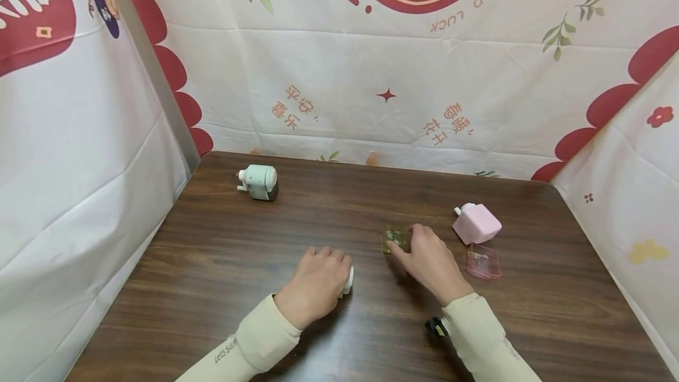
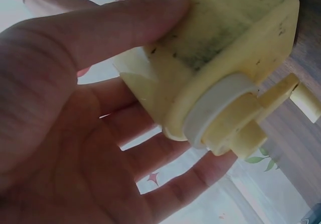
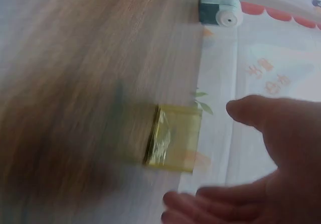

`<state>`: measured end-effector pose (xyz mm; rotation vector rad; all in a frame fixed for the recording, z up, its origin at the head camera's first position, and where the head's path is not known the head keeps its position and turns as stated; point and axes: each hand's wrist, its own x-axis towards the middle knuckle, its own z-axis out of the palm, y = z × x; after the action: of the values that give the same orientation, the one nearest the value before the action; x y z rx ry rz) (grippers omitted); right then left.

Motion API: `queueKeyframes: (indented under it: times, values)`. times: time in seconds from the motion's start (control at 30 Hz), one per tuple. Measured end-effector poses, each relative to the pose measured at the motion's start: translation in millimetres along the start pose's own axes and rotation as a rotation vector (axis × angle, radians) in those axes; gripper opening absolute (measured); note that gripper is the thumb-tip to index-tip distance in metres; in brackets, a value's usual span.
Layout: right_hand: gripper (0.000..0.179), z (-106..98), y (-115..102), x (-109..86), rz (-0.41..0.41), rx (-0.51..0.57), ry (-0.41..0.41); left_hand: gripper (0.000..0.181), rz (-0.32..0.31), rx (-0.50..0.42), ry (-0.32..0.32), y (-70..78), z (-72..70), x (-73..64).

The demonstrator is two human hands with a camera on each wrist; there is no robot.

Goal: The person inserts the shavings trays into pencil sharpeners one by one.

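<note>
My left hand (image 1: 320, 283) grips a yellow crank pencil sharpener (image 2: 225, 38). In the left wrist view the thumb lies on its dark-smudged side, the fingers are behind it, and its crank points to the lower right. From the head it is mostly hidden beneath the hand. My right hand (image 1: 432, 261) reaches over a see-through yellow shavings drawer (image 1: 394, 239), which stands on the table with some shavings inside. In the right wrist view the thumb and fingers are spread on either side of the drawer (image 3: 175, 139), with gaps between them and it.
A pink crank sharpener (image 1: 478, 224) lies at the right, a see-through pink drawer (image 1: 483, 262) just in front of it. Far left on the table (image 1: 212, 240) stands a mint-green sharpener (image 1: 260, 181). Printed white cloth (image 1: 339, 63) hangs behind and at both sides.
</note>
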<state>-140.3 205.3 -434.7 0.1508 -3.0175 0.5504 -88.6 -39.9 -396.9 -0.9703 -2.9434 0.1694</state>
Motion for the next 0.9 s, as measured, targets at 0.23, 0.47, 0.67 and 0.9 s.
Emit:
queueKeyframes:
  times: [0.23,0.47,0.67,0.9]
  values:
    - [0.07,12,-18,13.6,0.073,-0.123,-0.012,0.043,-0.006,0.004,-0.024,1.2,-0.2,0.3]
    - [0.066,19,-24,22.2,0.148,-0.172,-0.115,0.038,-0.004,0.013,0.003,2.3,-0.5,-1.3]
    - [0.056,20,-21,23.5,0.132,-0.14,-0.12,0.038,-0.002,0.025,0.033,2.3,0.6,-1.8]
    - [0.055,11,-14,24.3,0.107,-0.104,-0.112,0.038,0.001,0.035,0.03,1.5,1.9,-2.8]
